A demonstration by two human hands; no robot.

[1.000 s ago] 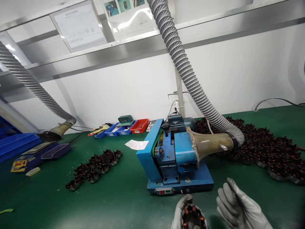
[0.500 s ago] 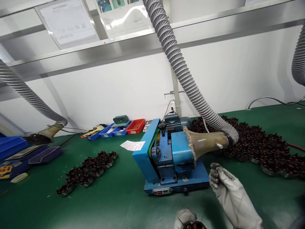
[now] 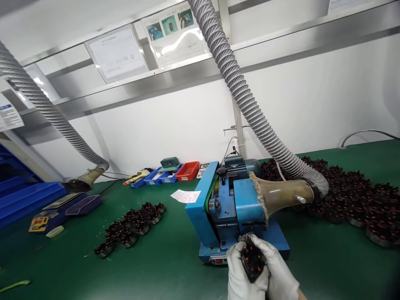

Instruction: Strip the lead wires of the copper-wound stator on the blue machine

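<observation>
Coil [image 3: 252,261] is gripped by L hand [image 3: 238,276] & R hand [image 3: 279,268], fingers closed round it, nr blue machine [image 3: 249,206]; more coils [image 3: 351,198] piled twd back edge of bench [image 3: 168,258].

The head camera, a little tilted, looks forward and down across the green table [image 3: 140,275] to the white wall [image 3: 156,129]. The left hand [image 3: 241,278] and right hand [image 3: 279,271] are nearest.

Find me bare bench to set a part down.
Green benchtop is bare between the small stator cluster and the blue motorized machine, and between the right hand and the large stator pile. That pile crowds the machine's right side.
</observation>
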